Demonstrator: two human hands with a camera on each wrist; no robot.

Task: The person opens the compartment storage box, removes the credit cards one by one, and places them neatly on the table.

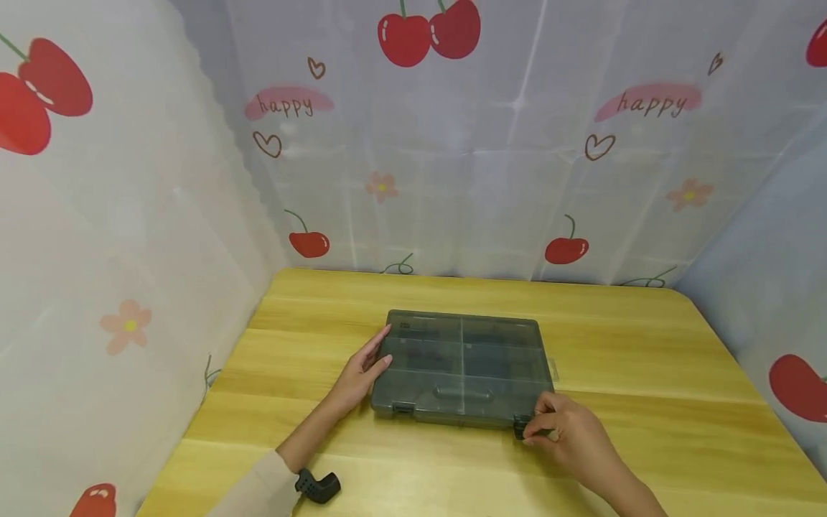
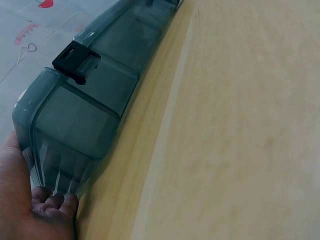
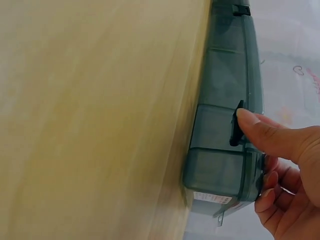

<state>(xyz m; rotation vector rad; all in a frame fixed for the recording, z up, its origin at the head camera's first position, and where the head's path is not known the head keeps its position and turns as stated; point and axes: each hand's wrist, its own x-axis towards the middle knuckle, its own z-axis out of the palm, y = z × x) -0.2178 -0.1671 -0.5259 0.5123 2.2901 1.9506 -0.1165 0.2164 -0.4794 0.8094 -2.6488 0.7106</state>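
Observation:
A translucent grey-green plastic storage box (image 1: 423, 359) with a divided inside lies flat on the table, its lid down. At its left side my left hand (image 1: 352, 380) holds the edge, thumb on the lid's rim; the left wrist view shows the other fingers curled against the box's lower side. My right hand (image 1: 571, 434) is at the front right corner, pinching a black latch (image 3: 237, 125). That latch is tilted out from the box's front, with the thumb on it. A second black latch (image 2: 76, 61), at the front left, lies against the box wall.
The wooden table (image 1: 310, 301) extends around the box. White curtains (image 1: 452, 201) with cherries and hearts hang behind and at the sides. A black curved device (image 1: 319, 488) is on the left wrist. A clear tab (image 1: 553, 370) sticks out at the box's right side.

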